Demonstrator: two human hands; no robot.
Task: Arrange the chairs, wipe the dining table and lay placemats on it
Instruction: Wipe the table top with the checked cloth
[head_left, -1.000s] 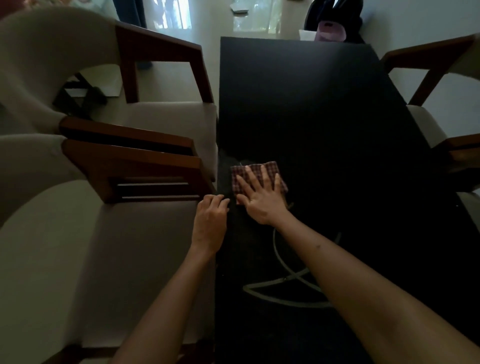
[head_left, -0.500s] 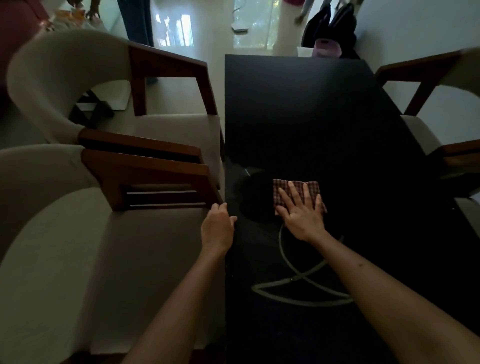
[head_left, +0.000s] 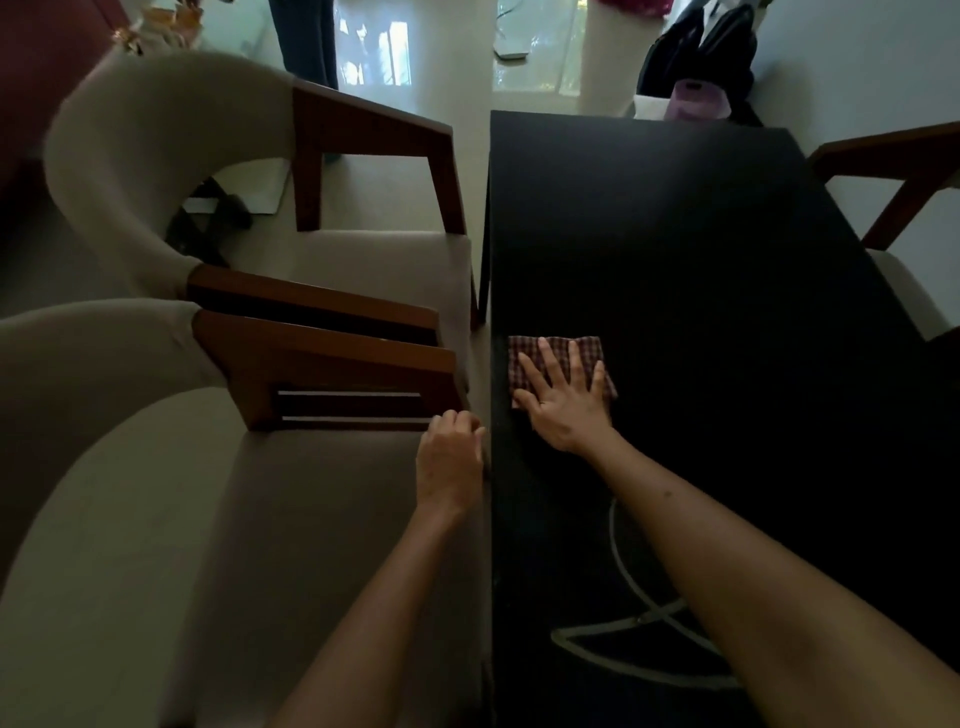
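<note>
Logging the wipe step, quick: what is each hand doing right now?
Left hand: loosely curled at the table edge, holding nothing.
Right hand: open, fingers spread flat, pressing the cloth onto the table.

dim foreground, glaring backlit floor (head_left: 519, 78) beyond, wide-angle edge warp

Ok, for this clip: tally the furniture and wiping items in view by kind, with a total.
Chairs: 3, near-left chair, far-left chair, right-side chair
Dining table: 1
Checked cloth: 1, under the right hand
Placemats: 0 seen
Total: 5
</note>
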